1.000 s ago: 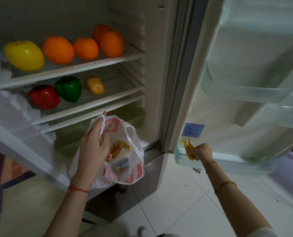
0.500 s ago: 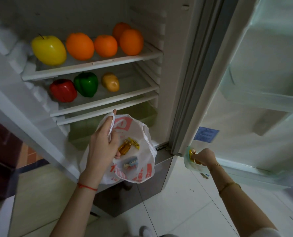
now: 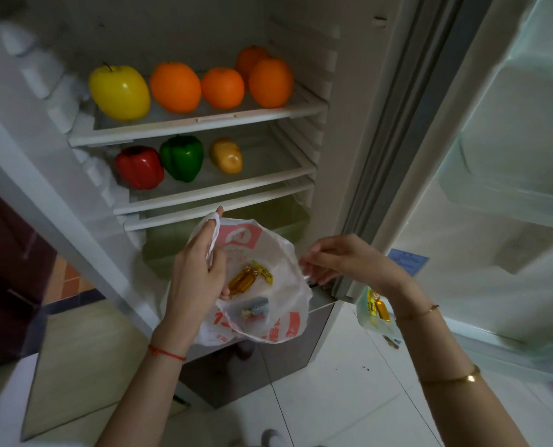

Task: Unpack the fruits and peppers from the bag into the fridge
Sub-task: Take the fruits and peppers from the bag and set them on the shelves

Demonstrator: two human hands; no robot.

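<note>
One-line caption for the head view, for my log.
Left hand grips candy bag; right hand reaches its rim.

Right of the potato (image 3: pixel 226 155), the middle shelf (image 3: pixel 268 162) lies free.
</note>
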